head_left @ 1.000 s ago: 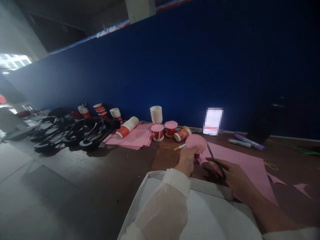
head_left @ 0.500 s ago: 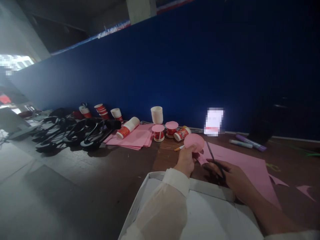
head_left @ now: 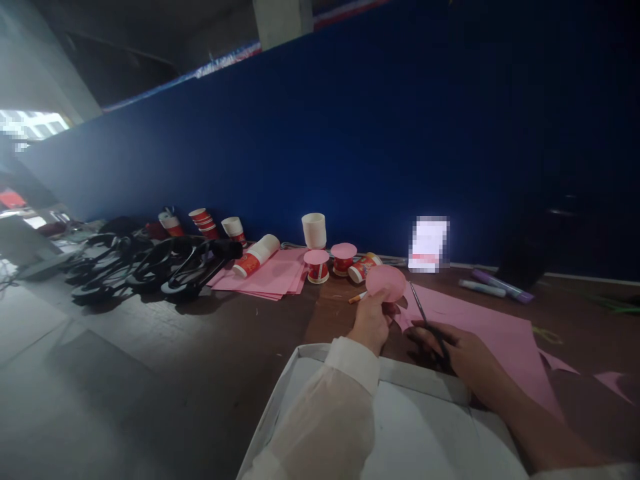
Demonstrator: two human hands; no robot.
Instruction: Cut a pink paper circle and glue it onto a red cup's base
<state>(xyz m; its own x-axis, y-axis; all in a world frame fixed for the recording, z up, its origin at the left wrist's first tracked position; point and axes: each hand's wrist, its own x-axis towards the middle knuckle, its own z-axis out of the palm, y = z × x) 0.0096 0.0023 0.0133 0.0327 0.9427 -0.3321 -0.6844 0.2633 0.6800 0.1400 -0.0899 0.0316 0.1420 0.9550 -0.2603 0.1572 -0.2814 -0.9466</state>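
A round pink paper disc [head_left: 384, 283] is pinched in my left hand [head_left: 373, 320], held up above the table. My right hand [head_left: 463, 350] is closed around a pair of scissors [head_left: 423, 310], whose blades point up and away, just right of the disc. Under and beside the scissors lies a large pink sheet [head_left: 480, 333] with a cut edge. Behind my left hand, two red paper cups [head_left: 318, 272] carry pink paper discs on top. A printed paper cup [head_left: 364, 268] lies on its side close to the disc.
A white box lid [head_left: 425, 433] lies below my forearms. Several black headsets [head_left: 175, 270] are at left, near stacked pink sheets [head_left: 280, 280] with cups on them. Markers [head_left: 503, 287] and a glowing phone [head_left: 429, 245] stand by the blue partition [head_left: 350, 133]; paper scraps [head_left: 560, 361] lie right.
My left hand has shifted the pink disc slightly left, and the gap to the scissors looks a little wider. My right hand has barely moved.
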